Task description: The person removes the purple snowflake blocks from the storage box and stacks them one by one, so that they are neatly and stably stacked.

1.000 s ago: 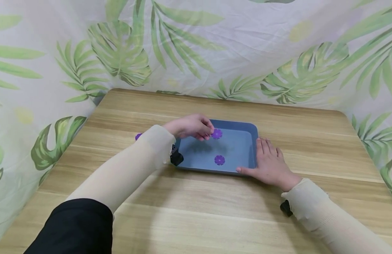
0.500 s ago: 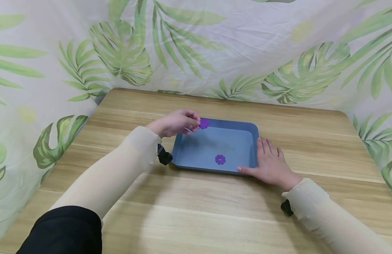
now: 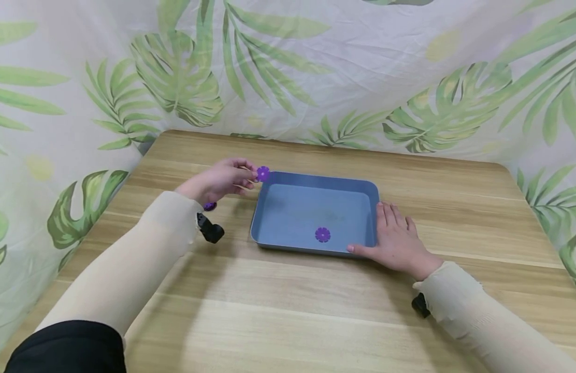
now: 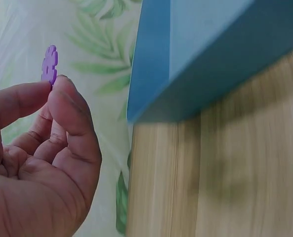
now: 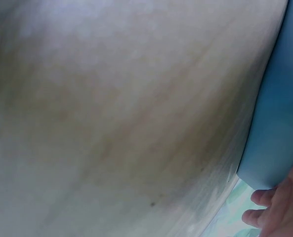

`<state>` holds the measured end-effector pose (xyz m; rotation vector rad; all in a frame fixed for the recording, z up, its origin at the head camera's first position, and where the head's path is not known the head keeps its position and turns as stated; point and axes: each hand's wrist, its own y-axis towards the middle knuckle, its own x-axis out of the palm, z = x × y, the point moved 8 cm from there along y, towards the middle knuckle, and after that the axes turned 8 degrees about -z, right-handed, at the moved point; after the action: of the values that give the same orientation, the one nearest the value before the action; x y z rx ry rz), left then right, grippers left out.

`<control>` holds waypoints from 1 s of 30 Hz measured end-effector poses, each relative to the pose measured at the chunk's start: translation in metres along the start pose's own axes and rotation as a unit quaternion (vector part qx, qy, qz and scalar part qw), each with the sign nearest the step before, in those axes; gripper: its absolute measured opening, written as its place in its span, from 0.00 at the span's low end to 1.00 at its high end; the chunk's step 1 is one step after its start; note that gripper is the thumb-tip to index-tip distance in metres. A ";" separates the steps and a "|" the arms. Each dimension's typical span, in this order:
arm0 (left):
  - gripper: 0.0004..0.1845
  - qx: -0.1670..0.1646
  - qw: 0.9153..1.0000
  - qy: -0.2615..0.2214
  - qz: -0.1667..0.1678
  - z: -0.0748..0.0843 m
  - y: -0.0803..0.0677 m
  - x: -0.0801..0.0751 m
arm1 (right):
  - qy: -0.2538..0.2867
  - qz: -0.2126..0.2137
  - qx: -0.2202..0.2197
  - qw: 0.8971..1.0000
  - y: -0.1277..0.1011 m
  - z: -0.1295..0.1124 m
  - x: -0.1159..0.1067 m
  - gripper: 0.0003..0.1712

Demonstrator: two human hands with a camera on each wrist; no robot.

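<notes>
Fingertips of my left hand point(image 3: 221, 180) pinched a purple flower disc point(image 3: 262, 173) just outside the blue tray point(image 3: 269, 207); my right hand point(image 3: 399, 239) lay flat against its far wall. Another disc point(image 3: 322, 234) sat inside; only the head view showed it.

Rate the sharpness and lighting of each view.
Head view: sharp and evenly lit, soft shadows under the arms on the table. Left wrist view: the left hand and purple flower piece are fairly crisp, the blue tray slightly soft. Right wrist view: heavily blurred wood, only the tray edge and fingertips recognisable.
</notes>
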<state>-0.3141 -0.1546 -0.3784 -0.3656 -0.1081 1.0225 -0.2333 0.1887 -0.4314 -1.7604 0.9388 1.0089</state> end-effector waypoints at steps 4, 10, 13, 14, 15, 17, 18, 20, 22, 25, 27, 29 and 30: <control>0.04 -0.008 1.000 -0.001 0.018 -0.008 -0.012 -0.020 | -0.003 0.000 0.001 1.000 0.000 -0.001 0.000 0.76; 0.07 -0.020 0.999 0.005 0.048 -0.019 -0.025 -0.043 | -0.006 -0.001 0.003 1.000 0.000 0.000 0.001 0.76; 0.07 -0.024 0.998 0.014 0.060 -0.021 -0.030 -0.052 | -0.004 -0.002 0.003 1.000 0.001 0.000 0.002 0.76; 0.08 -0.025 0.998 0.016 0.063 -0.021 -0.032 -0.055 | -0.003 -0.001 0.003 1.000 0.001 0.001 0.002 0.76; 0.08 -0.026 0.997 0.018 0.066 -0.022 -0.033 -0.057 | -0.003 -0.001 0.003 1.000 0.001 0.001 0.002 0.76; 0.08 -0.030 0.996 0.020 0.076 -0.024 -0.036 -0.063 | -0.003 0.001 0.003 1.000 0.001 0.001 0.002 0.76; 0.08 -0.032 0.996 0.022 0.079 -0.026 -0.037 -0.065 | -0.003 0.002 0.003 1.000 0.001 0.001 0.002 0.76; 0.09 -0.037 0.995 0.026 0.085 -0.029 -0.041 -0.071 | -0.002 0.004 0.002 1.000 0.001 0.001 0.002 0.76; 0.08 -0.042 0.995 0.028 0.089 -0.033 -0.044 -0.075 | -0.001 0.005 0.002 1.000 0.000 0.001 0.002 0.76; 0.07 -0.049 0.994 0.034 0.094 -0.040 -0.049 -0.081 | 0.000 0.004 0.003 1.000 0.000 0.001 0.002 0.76; 0.06 -0.053 0.993 0.035 0.099 -0.044 -0.052 -0.085 | 0.000 0.003 0.004 1.000 0.000 0.001 0.003 0.76; 0.05 -0.058 0.992 0.040 0.105 -0.049 -0.055 -0.089 | 0.000 0.002 0.004 1.000 0.000 0.001 0.003 0.76; 0.05 -0.060 0.992 0.043 0.106 -0.051 -0.056 -0.091 | 0.000 0.001 0.005 1.000 0.000 0.002 0.003 0.76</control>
<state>-0.3024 -0.2707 -0.3994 -0.5399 -0.0538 1.2122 -0.2330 0.1896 -0.4347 -1.7510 0.9439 1.0051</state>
